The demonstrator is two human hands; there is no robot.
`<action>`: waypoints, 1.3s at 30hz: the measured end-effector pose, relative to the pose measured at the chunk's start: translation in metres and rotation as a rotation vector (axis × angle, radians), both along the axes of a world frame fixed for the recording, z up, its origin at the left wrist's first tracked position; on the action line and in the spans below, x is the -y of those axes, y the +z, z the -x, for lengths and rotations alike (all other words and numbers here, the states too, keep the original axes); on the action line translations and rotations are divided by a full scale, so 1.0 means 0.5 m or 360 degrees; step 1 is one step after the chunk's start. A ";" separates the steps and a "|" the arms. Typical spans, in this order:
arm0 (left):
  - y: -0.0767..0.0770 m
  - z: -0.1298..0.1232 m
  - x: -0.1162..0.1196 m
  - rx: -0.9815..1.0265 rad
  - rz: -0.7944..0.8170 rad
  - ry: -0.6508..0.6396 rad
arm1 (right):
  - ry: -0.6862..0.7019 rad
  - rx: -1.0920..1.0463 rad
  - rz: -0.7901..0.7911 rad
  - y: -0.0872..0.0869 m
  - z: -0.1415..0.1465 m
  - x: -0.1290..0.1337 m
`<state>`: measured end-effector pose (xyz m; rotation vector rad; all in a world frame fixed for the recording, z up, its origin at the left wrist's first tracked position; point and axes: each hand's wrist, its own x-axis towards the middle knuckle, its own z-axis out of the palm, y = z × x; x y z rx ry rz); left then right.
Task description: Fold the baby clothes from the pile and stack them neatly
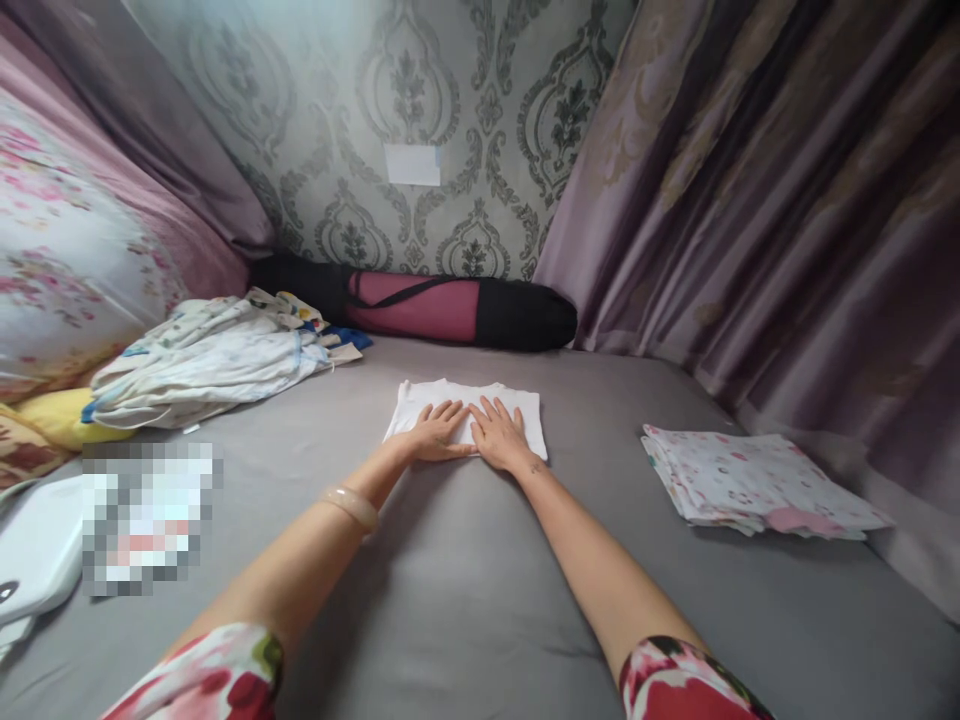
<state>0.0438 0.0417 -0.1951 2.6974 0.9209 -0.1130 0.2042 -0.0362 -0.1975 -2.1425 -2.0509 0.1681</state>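
Note:
A white folded cloth (514,395) lies flat on the grey sheet (465,560) near the middle of the view. My left hand (441,432) rests on its left half with the fingers spread, a pale bangle round the wrist. Beside it, my right hand (498,432) lies palm down on the cloth's middle and right part, fingers apart. The two hands are close together, thumbs pointing toward each other. Neither hand is gripping anything.
Rumpled light clothes (217,355) lie at the left beside a yellow item (60,415). A folded patterned cloth stack (750,480) is at the right. Along the wall stretches a black and maroon bag (420,305). A white object (45,540) sits at the left edge.

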 end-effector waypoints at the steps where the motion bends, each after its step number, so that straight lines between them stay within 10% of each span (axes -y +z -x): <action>1: 0.003 0.001 -0.003 -0.0001 0.0023 -0.0007 | 0.0002 -0.0013 0.0010 0.002 -0.002 -0.001; 10: -0.010 -0.032 -0.020 0.0317 -0.0404 0.0440 | -0.0057 -0.0089 -0.0102 0.024 0.015 -0.051; 19: -0.054 -0.047 -0.044 0.0174 -0.0370 0.0399 | -0.0031 -0.0060 -0.0047 -0.014 0.029 -0.082; 39: -0.039 -0.018 -0.041 0.0173 -0.0312 0.0571 | -0.0144 -0.0053 -0.0122 -0.023 -0.001 -0.054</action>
